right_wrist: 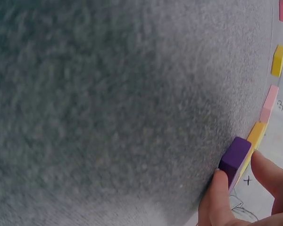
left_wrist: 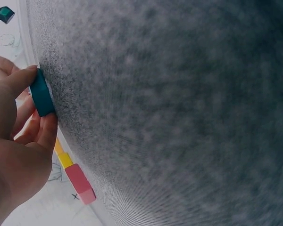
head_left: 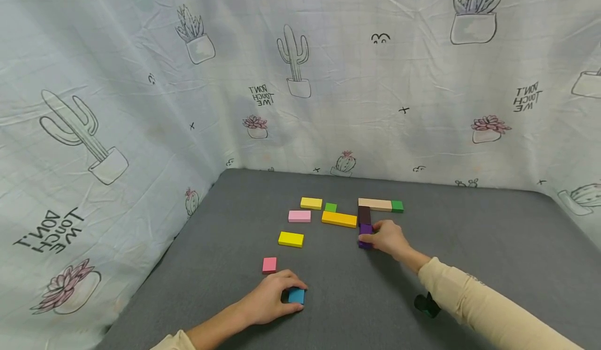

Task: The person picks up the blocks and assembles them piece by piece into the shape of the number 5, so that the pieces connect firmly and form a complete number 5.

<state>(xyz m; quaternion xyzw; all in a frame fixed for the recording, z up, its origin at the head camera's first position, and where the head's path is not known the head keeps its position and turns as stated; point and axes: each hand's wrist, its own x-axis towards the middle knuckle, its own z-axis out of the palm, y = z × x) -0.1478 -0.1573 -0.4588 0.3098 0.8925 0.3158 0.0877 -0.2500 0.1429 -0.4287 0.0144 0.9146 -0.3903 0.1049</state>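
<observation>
My left hand [head_left: 272, 299] pinches a small blue block [head_left: 297, 296] between thumb and fingers, low on the grey tabletop. In the left wrist view that block [left_wrist: 42, 93] looks teal, with fingertips at its two ends. Farther forward, my right hand [head_left: 388, 238] holds a purple block [head_left: 365, 230] with thumb and fingers on opposite sides; part of it is hidden by the fingers. The purple block lines up with a dark brown block [head_left: 364, 215], which meets a beige block [head_left: 374, 204] at its far end. A green block [head_left: 397, 206] adjoins the beige one.
Left of the brown block lie an orange block [head_left: 339, 219], a light green block [head_left: 331, 207], a pale yellow block [head_left: 311, 203] and a pink block [head_left: 299, 216]. Nearer are a yellow block [head_left: 291, 239] and a red-pink block [head_left: 269, 265]. A patterned curtain [head_left: 338, 79] borders the table.
</observation>
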